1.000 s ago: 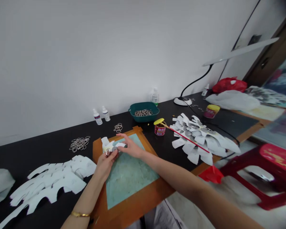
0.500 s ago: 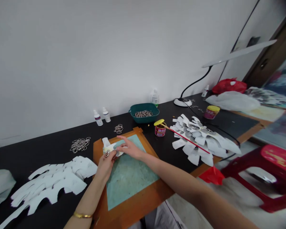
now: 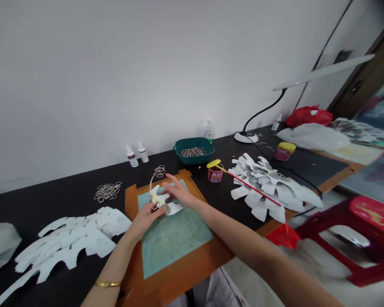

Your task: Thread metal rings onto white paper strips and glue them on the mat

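Note:
My left hand (image 3: 147,218) pinches a white cut-out piece (image 3: 175,208) with curved notches, over a pale green sheet (image 3: 176,245) on a brown board (image 3: 195,262). A metal ring (image 3: 155,206) shows at its thumb and fingers; I cannot tell whether it is attached to the piece. My right hand (image 3: 183,195) is at the far right side of the piece, fingers apart and stretched out. Whether its fingertips touch the piece is hard to see. A thin pale strip of the piece rises at its far left.
White notched cut-outs (image 3: 77,234) lie at left, with more greyish-white ones (image 3: 262,183) at right. Metal rings (image 3: 108,192) lie loose beside the board; a green basin (image 3: 194,158) holds others. A glue tin (image 3: 214,175), a red-handled brush (image 3: 252,187), bottles (image 3: 132,157) and a lamp (image 3: 245,137) stand around.
The white piece has been turned and lies more spread out toward the right. My right hand's fingers have opened from a pinch on it. My left hand has shifted slightly right.

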Motion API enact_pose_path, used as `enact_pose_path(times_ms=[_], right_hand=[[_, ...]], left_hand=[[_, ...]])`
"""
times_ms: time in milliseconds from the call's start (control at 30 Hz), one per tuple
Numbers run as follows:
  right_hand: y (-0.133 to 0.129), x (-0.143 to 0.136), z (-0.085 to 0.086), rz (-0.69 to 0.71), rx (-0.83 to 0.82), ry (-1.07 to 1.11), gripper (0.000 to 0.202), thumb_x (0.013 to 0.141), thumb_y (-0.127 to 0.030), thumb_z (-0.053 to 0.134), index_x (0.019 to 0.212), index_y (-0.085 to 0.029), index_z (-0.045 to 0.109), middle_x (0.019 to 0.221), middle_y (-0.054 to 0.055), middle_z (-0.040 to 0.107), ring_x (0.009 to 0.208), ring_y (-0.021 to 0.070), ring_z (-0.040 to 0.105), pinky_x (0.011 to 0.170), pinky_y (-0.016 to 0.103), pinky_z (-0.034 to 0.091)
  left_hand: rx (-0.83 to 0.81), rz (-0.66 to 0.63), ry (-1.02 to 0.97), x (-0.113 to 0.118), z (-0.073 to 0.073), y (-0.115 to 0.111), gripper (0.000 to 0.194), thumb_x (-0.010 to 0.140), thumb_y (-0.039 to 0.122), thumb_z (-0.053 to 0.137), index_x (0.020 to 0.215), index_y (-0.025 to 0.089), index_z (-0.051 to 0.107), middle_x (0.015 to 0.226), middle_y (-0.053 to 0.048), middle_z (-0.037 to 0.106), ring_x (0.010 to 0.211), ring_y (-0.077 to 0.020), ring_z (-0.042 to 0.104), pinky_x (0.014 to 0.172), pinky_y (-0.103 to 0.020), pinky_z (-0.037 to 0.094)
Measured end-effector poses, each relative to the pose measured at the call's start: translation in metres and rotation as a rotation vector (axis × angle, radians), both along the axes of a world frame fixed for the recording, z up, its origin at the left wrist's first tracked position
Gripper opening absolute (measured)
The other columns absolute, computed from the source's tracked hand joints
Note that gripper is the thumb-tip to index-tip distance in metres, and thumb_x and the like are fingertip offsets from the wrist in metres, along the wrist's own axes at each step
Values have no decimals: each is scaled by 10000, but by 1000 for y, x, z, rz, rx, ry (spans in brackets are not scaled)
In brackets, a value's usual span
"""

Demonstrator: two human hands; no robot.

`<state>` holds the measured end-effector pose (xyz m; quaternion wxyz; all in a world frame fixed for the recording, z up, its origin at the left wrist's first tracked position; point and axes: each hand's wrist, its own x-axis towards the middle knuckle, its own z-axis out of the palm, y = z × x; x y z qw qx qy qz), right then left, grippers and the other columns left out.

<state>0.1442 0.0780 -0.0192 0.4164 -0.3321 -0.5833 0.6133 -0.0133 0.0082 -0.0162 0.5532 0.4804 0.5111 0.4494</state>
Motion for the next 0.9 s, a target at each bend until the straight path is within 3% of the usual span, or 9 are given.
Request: enact_pose_path(times_ms=[100,233,400,567,900], right_hand=[[1,-2,-3,70,94,15,696,817,-256,689,1430,-230,361,642,-73,574,570,107,555,602,229,472],[-4,-7,-5,-7,177,89,655,833,-185,624,1426,-250,356,692,-69,578,572,92,538,610,224,475],[-9,-10,-5,-40,187,57,597,845,-153,576,1407,-244,395,669,-72,555,525,88,523,555,215,440],[-12,-13,-8,-12,208,56,614,848,-195,591,1425,-232,384,659,-76,539,533,88,524,560,214,443],[-13,-14,-16,7,270,43,595,876,-237,574,1437,-224,378,656,-80,511,536,83,509,541,206,416]], left_hand=[[-14,28,2,2,3,-1,267,586,281,846,780,141,727,693,-37,671,648,-162,580,616,-239,422],[-26,182,-261,5,4,0,351,596,204,800,933,153,716,878,-60,704,745,-169,628,723,-269,483],[-106,203,-518,-1,6,0,281,602,106,658,876,137,713,851,-64,688,681,-151,616,668,-277,515],[-61,199,-487,-4,1,1,273,618,82,738,881,142,697,827,-37,678,657,-105,592,625,-215,498],[-52,223,-454,-1,2,0,254,604,78,762,836,145,683,792,-17,668,677,-108,596,604,-205,485]])
